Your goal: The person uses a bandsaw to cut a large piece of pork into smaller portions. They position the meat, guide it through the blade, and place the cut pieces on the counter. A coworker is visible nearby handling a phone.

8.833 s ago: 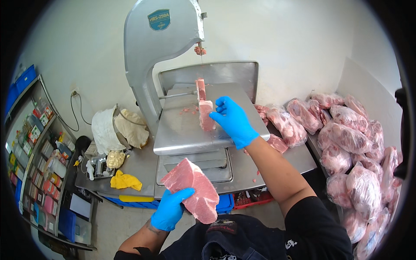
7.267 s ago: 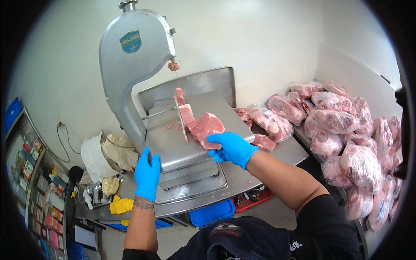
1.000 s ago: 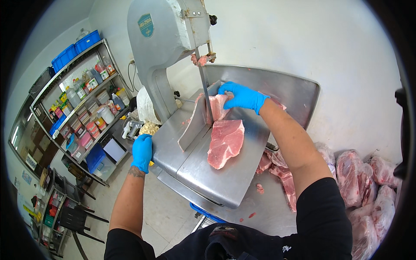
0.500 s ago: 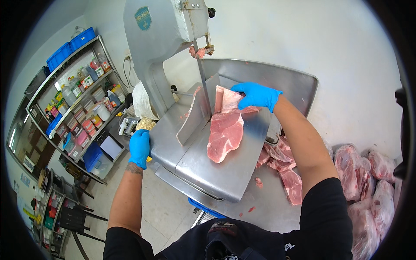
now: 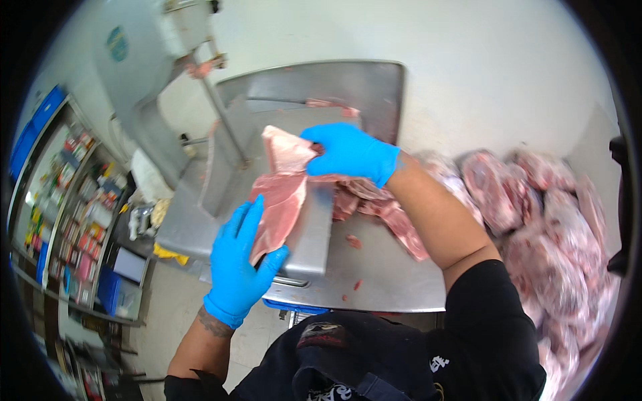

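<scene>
1. Blue-gloved in the head view, my right hand (image 5: 351, 152) has its fingers and thumb closed on the far end of a thick meat block (image 5: 287, 154), whose near face shows pale, smooth fat.
2. My left hand (image 5: 241, 260) is spread about the near end of a broad, flat meat slice (image 5: 281, 204): fingers over its left edge, thumb by its lower right. Whether it bears any weight, I cannot tell.
3. The slice is pink and moist-looking, rimmed with whitish fat, and meets the block at its far end. Both lie over the smooth steel saw table (image 5: 190, 224); contact underneath is hidden.
4. Left of the block stands the narrow, upright saw blade (image 5: 226, 127), apart from both hands. The curved grey saw body (image 5: 130, 57) is blurred.
5. To the right, irregular red cut pieces (image 5: 404, 230) lie on the dull steel counter (image 5: 381, 284), with small scraps (image 5: 354, 241) nearby.
6. Farther right, rounded joints in glossy, wrinkled clear film (image 5: 548, 267) are heaped together.
</scene>
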`<action>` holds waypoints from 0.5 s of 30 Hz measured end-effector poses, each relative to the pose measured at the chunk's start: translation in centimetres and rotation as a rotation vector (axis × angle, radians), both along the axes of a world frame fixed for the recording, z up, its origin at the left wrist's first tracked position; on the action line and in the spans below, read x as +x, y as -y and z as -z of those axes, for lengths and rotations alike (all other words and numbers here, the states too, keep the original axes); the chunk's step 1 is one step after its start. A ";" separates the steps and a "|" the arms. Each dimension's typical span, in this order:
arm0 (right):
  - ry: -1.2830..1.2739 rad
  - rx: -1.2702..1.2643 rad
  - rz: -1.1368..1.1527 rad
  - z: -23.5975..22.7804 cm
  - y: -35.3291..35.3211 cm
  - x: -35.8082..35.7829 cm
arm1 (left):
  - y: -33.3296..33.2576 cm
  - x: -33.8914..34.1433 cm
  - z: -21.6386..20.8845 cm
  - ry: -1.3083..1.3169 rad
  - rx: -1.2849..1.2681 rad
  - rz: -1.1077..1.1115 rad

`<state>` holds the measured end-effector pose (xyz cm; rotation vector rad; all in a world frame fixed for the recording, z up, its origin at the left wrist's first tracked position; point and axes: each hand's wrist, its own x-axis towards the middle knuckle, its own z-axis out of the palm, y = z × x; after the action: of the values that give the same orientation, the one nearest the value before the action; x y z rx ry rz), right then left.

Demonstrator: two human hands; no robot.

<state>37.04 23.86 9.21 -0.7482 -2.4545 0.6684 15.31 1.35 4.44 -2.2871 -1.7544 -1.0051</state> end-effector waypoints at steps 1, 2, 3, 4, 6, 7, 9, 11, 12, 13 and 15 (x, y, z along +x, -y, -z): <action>0.017 0.022 0.056 0.0 1.3 1.3 | -0.3 1.0 -0.8 -0.020 -0.038 0.033; 0.037 0.045 0.119 0.3 2.7 2.5 | -0.6 1.9 -1.5 -0.039 -0.142 0.028; 0.018 0.091 0.152 0.9 4.1 3.9 | -0.2 3.1 -1.8 -0.086 -0.150 0.035; -0.017 0.069 0.261 1.8 5.6 5.5 | 0.0 4.2 -2.0 -0.131 -0.060 0.138; -0.187 0.111 0.392 4.8 8.7 8.9 | 0.3 6.3 -1.9 -0.194 -0.018 0.280; -0.283 0.085 0.488 6.9 10.2 10.2 | 0.3 7.4 -1.3 -0.323 0.027 0.299; -0.346 -0.118 0.580 11.5 11.6 12.0 | 0.0 10.6 1.7 -0.458 -0.052 0.417; -0.326 -0.170 0.630 16.8 11.5 13.1 | -2.0 13.6 6.6 -0.650 -0.115 0.453; -0.281 -0.127 0.640 19.7 11.4 13.3 | -3.8 15.3 9.6 -0.739 -0.051 0.431; 0.024 -0.140 0.718 22.4 11.6 13.5 | -5.3 15.9 12.5 -0.840 -0.077 0.396; 0.388 -0.188 0.736 26.9 14.0 14.5 | -7.6 15.1 17.6 -0.845 -0.151 0.328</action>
<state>51.59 9.90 -17.74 -1.8705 -2.1794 0.4872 30.36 8.93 -13.17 -2.5585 -1.1445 0.1286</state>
